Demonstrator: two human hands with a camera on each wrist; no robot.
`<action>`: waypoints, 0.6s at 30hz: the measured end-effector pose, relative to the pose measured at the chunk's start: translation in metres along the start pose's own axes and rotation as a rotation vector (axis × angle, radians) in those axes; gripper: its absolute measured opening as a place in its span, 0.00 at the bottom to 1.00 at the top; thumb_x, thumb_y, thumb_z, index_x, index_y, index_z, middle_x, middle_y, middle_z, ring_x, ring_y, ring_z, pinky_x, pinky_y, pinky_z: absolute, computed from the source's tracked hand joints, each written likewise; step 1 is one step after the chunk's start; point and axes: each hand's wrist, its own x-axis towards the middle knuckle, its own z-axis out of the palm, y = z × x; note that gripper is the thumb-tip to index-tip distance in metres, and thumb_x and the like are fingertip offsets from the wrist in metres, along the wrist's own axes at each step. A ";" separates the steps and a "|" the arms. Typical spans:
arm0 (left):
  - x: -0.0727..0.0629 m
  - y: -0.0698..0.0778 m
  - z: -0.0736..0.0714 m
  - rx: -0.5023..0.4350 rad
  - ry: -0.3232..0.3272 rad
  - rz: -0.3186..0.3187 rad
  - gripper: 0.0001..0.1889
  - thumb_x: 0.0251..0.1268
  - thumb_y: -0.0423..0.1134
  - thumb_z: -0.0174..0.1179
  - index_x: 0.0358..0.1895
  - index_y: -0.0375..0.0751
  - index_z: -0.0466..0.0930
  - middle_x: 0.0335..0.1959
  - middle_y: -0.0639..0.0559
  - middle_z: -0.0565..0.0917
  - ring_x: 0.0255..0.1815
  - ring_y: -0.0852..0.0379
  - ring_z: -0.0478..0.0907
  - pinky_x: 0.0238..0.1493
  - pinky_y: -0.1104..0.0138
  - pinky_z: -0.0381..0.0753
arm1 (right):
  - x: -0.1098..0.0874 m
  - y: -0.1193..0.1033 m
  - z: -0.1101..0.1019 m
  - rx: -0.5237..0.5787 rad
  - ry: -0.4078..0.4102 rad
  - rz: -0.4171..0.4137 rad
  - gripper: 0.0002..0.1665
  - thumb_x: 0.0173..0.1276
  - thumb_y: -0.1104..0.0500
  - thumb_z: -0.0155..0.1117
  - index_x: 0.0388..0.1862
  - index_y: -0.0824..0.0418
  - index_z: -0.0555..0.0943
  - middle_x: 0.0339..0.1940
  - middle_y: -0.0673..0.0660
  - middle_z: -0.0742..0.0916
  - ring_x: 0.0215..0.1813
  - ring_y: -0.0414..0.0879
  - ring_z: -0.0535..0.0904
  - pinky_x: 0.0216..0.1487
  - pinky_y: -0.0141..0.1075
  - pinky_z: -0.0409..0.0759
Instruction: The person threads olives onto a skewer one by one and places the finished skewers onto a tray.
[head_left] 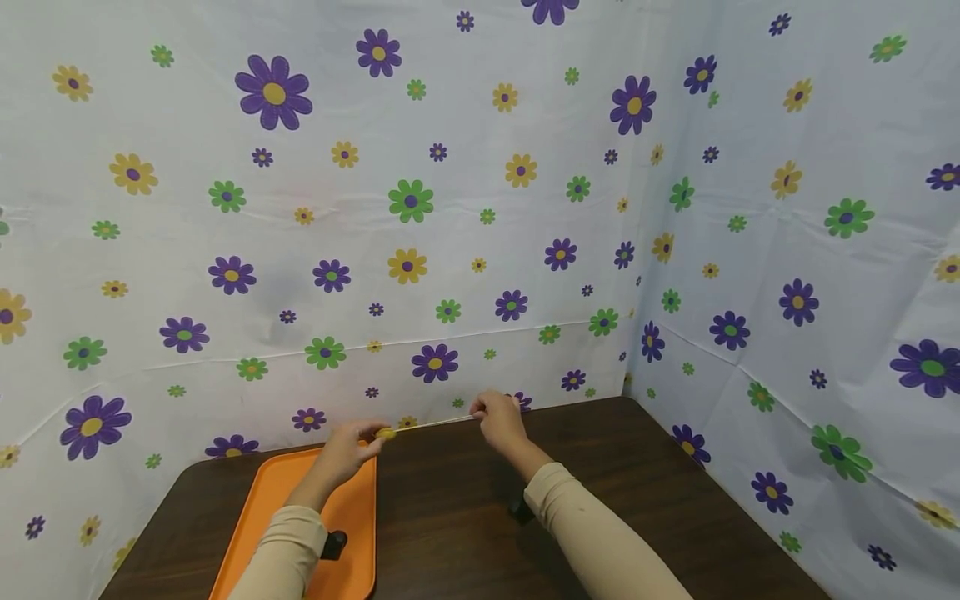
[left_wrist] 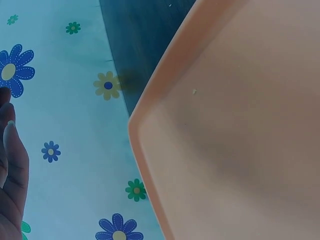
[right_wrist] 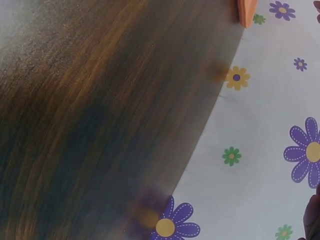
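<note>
In the head view my left hand (head_left: 347,454) pinches a small yellow object (head_left: 386,433) between thumb and fingers, above the far end of the orange tray (head_left: 363,533). From it a thin pale string (head_left: 435,423) runs taut to my right hand (head_left: 501,421), whose curled fingers pinch its other end over the back of the table. The object is too small to tell its kind. In the left wrist view only part of my left hand (left_wrist: 15,170) shows at the left edge. The right wrist view catches a bit of my right hand's fingers (right_wrist: 313,220).
The tray lies on the left of a dark wooden table (head_left: 450,517). A white flowered cloth (head_left: 480,292) hangs behind the table and along its right side. A tiny pale crumb (left_wrist: 195,92) lies on the tray. Black wrist cameras (head_left: 333,546) sit under both forearms.
</note>
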 end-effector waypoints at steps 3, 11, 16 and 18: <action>-0.001 0.001 0.000 0.001 0.001 -0.007 0.09 0.67 0.28 0.65 0.49 0.36 0.87 0.38 0.50 0.88 0.38 0.55 0.82 0.40 0.64 0.84 | 0.000 -0.001 0.000 0.001 -0.006 0.003 0.09 0.63 0.70 0.69 0.27 0.58 0.84 0.31 0.53 0.87 0.38 0.48 0.83 0.64 0.61 0.67; 0.001 0.002 0.001 -0.006 -0.006 -0.013 0.10 0.67 0.29 0.65 0.50 0.37 0.87 0.40 0.50 0.88 0.42 0.51 0.84 0.46 0.55 0.86 | 0.002 -0.002 -0.001 0.009 -0.004 0.005 0.10 0.62 0.74 0.68 0.28 0.60 0.85 0.31 0.51 0.87 0.39 0.49 0.84 0.64 0.62 0.67; 0.000 0.002 0.001 -0.001 -0.002 0.011 0.09 0.66 0.29 0.66 0.47 0.37 0.89 0.35 0.51 0.87 0.38 0.55 0.82 0.45 0.52 0.85 | -0.001 -0.002 0.001 -0.002 -0.003 0.004 0.12 0.59 0.75 0.68 0.26 0.59 0.84 0.30 0.52 0.87 0.39 0.50 0.84 0.66 0.65 0.65; -0.001 0.002 0.000 0.002 0.003 0.002 0.08 0.64 0.29 0.68 0.45 0.38 0.89 0.33 0.52 0.87 0.36 0.56 0.81 0.42 0.58 0.84 | -0.002 -0.004 0.002 -0.006 -0.007 0.014 0.13 0.59 0.76 0.67 0.26 0.59 0.85 0.30 0.52 0.87 0.39 0.49 0.84 0.66 0.64 0.66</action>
